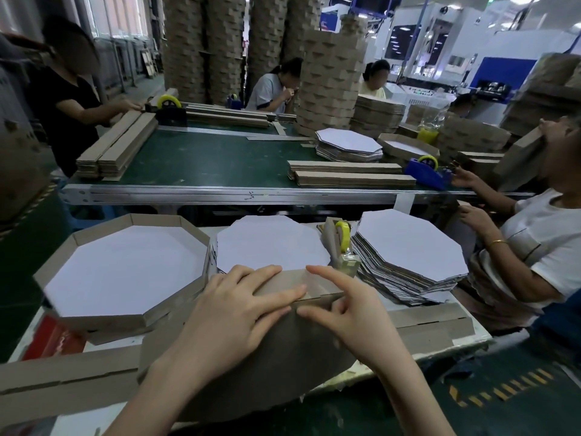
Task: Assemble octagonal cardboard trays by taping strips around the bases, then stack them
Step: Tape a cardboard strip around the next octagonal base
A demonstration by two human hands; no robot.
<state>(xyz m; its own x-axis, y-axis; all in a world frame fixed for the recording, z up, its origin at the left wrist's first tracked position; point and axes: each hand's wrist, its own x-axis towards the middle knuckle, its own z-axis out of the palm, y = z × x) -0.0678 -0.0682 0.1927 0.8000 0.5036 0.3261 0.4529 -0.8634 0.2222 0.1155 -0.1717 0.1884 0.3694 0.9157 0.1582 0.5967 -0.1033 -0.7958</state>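
on the factory bench (471,336), my left hand (232,309) lies flat, grip wide, pressing the strip (283,283) that runs left-to-right along the tilted base (276,366). the taped seam (309,289) sits between both hands. my right hand (355,322) touches it with index and thumb spread; i cannot tell if it holds.

the tray (276,357) nearest you shows a plain dull brown underside, and its strip (283,283) is the same brown, with no print. the finished tray (125,265) to your left is white inside with brown walls. the middle base stack (270,243) and the right base stack (408,247) are white on top, with brown layered edges. your tape roll (344,234) has a yellow core. the belt (204,158) beyond is dark green, and the dispenser (427,176) on it is blue with a yellow roll. the red thing (53,338) low at your left is perhaps a printed pack. the floor (503,391) is dark green with yellow dashes.
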